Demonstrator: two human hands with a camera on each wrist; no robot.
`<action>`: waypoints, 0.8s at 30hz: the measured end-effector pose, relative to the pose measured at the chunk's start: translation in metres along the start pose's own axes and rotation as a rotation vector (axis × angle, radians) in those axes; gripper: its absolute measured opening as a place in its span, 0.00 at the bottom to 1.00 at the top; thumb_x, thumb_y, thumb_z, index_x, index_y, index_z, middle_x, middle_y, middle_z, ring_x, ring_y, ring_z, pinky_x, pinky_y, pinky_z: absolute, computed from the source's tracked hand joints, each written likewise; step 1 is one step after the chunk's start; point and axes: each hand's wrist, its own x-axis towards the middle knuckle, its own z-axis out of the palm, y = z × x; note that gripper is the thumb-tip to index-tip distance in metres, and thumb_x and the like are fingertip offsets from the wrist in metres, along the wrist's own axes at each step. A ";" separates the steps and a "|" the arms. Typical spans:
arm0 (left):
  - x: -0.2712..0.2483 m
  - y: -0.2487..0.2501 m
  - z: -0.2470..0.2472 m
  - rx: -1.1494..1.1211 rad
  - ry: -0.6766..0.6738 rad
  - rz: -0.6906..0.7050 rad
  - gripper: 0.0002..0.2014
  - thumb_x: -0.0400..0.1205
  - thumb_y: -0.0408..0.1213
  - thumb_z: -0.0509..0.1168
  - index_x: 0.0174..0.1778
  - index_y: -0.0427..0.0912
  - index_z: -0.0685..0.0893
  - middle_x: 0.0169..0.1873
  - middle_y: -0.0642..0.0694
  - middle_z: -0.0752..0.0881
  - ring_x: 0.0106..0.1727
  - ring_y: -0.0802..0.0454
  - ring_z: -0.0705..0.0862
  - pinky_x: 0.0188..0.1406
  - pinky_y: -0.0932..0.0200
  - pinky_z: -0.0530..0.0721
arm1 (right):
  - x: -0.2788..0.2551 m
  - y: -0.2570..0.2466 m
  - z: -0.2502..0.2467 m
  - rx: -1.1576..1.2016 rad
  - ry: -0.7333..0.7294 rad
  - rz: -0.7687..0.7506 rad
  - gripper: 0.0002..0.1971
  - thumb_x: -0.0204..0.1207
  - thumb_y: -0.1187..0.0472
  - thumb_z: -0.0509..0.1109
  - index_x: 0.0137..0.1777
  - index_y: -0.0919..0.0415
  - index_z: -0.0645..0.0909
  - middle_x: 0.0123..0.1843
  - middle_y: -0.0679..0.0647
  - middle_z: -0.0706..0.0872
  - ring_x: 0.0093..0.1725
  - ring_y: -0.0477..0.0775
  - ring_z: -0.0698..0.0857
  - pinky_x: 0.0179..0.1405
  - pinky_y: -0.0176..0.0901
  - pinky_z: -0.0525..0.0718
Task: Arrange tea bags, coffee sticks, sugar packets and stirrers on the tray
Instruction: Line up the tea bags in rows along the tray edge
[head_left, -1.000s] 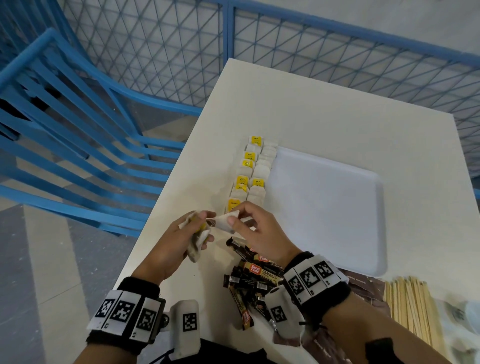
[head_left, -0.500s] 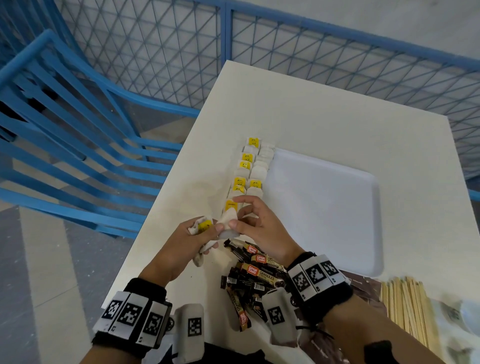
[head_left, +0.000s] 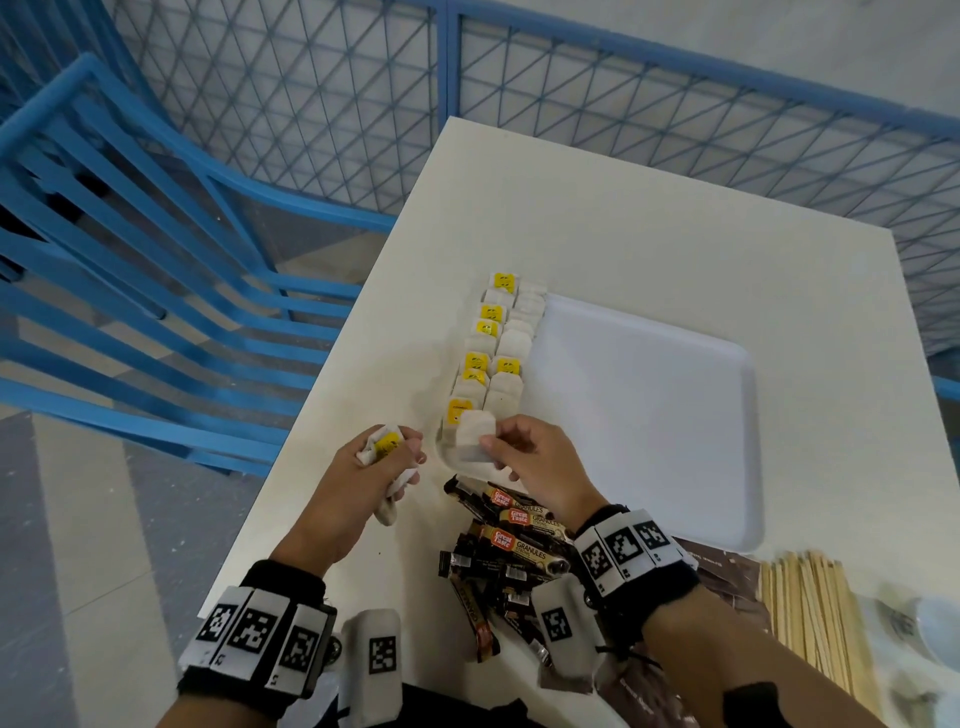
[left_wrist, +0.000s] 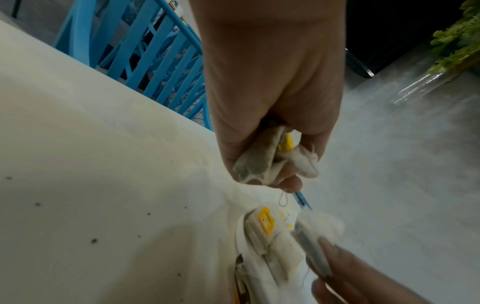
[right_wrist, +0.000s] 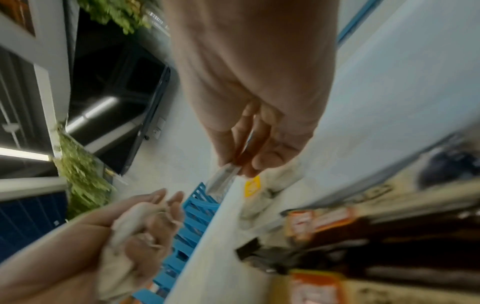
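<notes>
A white tray (head_left: 644, 415) lies on the white table. Along its left rim runs a double row of tea bags (head_left: 493, 353) with yellow tags. My right hand (head_left: 524, 457) pinches one white tea bag (head_left: 470, 441) at the near end of that row. My left hand (head_left: 374, 467) grips a bunch of tea bags (head_left: 384, 449), seen as crumpled bags (left_wrist: 262, 162) in the left wrist view and as a pale bundle (right_wrist: 130, 230) in the right wrist view. Dark coffee sticks (head_left: 509, 551) lie heaped under my right wrist. Wooden stirrers (head_left: 810, 618) lie at the near right.
Brown packets (head_left: 727, 571) lie between the coffee sticks and the stirrers. A blue chair (head_left: 130, 291) stands left of the table, and a blue mesh fence (head_left: 623, 114) runs behind it. The table's left edge is close to my left hand.
My right hand pulled one tea bag out of the left hand's bunch and carried it forward to the near end of the row. The left hand stayed put with its bunch.
</notes>
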 end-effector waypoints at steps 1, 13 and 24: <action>0.000 -0.001 -0.003 -0.019 0.004 -0.018 0.05 0.82 0.35 0.64 0.50 0.40 0.83 0.38 0.45 0.84 0.28 0.61 0.79 0.23 0.66 0.74 | 0.003 0.004 -0.003 -0.015 0.045 0.011 0.01 0.76 0.62 0.70 0.44 0.58 0.81 0.35 0.48 0.85 0.32 0.46 0.82 0.30 0.29 0.80; 0.001 -0.001 -0.011 -0.084 0.039 -0.075 0.05 0.83 0.32 0.62 0.49 0.41 0.83 0.39 0.45 0.85 0.33 0.59 0.83 0.27 0.67 0.79 | 0.023 0.017 -0.004 -0.138 0.149 0.065 0.03 0.73 0.67 0.73 0.45 0.64 0.81 0.38 0.56 0.85 0.30 0.48 0.82 0.31 0.31 0.84; 0.004 0.003 -0.003 -0.295 -0.057 -0.169 0.09 0.85 0.30 0.54 0.57 0.35 0.77 0.38 0.38 0.84 0.32 0.53 0.85 0.32 0.63 0.84 | 0.021 0.009 0.001 -0.281 0.260 0.000 0.20 0.71 0.61 0.73 0.59 0.60 0.70 0.48 0.51 0.73 0.40 0.44 0.73 0.33 0.29 0.69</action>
